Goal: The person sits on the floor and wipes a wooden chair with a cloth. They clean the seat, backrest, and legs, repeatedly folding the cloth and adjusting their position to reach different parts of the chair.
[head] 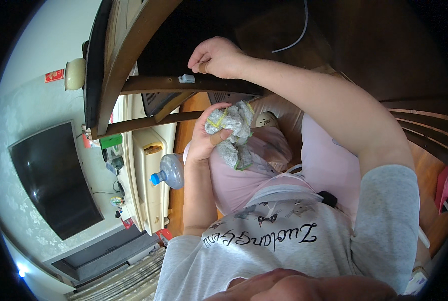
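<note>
My left hand [202, 137] grips a crumpled grey cloth [233, 122] with yellow and green stitched edges, above my left thigh. The cloth's lower end hangs loose past the thumb, which wears a tan plaster. My right arm reaches across to the far side. There my right hand [220, 56] has its fingers curled in, a tan band on one of them, and no object shows in it. It is beside a dark wooden rail [152, 83] of a piece of furniture. A small pale plastic fitting [186, 78] sits on that rail, just short of the fingertips.
A curved wooden edge [124, 56] rises at the upper left. A clear water bottle with a blue cap [171, 171] is beside my left forearm. Further left are a cream cabinet [152, 180] and a wall television [54, 180]. A thin pale cable [303, 32] hangs at the top.
</note>
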A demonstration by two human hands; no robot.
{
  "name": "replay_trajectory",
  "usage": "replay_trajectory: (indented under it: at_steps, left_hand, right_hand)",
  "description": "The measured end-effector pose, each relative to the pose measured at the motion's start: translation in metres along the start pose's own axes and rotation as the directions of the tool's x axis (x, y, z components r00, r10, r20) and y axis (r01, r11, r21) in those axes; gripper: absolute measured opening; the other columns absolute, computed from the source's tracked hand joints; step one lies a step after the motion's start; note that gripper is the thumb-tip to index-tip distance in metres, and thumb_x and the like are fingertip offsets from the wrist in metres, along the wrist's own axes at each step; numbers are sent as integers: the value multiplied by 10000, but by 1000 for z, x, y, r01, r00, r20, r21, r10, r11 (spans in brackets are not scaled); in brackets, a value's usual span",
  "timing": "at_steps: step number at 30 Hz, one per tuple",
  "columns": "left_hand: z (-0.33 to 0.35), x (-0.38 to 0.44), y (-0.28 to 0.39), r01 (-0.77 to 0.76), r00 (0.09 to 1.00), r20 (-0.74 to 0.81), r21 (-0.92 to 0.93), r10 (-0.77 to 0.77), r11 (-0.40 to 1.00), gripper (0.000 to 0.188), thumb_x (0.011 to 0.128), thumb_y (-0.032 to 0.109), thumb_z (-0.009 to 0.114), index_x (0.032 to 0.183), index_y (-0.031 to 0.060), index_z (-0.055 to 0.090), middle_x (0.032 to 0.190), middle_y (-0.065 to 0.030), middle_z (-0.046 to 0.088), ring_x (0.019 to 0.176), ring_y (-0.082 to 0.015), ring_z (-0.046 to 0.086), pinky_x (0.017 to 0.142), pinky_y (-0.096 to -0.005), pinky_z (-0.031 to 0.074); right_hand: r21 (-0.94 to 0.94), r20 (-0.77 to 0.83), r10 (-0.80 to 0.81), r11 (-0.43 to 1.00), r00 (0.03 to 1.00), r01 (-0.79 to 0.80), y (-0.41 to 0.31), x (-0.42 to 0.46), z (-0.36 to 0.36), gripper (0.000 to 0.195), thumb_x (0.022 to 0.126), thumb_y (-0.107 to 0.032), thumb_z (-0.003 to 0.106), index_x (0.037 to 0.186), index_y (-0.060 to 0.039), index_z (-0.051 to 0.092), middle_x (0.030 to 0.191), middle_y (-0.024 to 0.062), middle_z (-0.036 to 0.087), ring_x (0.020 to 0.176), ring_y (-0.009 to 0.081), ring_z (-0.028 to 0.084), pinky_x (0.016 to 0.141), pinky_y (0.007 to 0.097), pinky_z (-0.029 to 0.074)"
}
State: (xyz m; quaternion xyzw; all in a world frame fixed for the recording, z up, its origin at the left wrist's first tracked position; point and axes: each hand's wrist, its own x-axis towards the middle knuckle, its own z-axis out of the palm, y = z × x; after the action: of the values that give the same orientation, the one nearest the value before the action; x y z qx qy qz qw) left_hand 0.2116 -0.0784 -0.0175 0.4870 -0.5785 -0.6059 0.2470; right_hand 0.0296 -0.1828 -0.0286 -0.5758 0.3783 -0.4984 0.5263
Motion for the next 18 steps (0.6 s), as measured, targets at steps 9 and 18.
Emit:
replay_trajectory:
  at_steps: [9,18]
  left_hand:
    - [2,2,-1,2,1000,31,18,-3,1000,547,659,32,765,1171,44,572,1067,-37,605,957,-131,570,874,-274,459]
    - [10,3,-6,-22,994,113,206,-2,978,488,667,1,764,1123,44,595,1051,-26,611,957,-128,568,865,-268,458]
  right_hand:
    - [17,-114,-60,998,992,63,-8,7,-2,132,800,-99,728,919,-51,695,870,55,701,807,118,653,765,250,523]
    - [-6,-273,-80,997,959,81,-8,-1,-4,131,819,-99,693,936,-38,699,844,71,700,737,128,648,695,254,528]
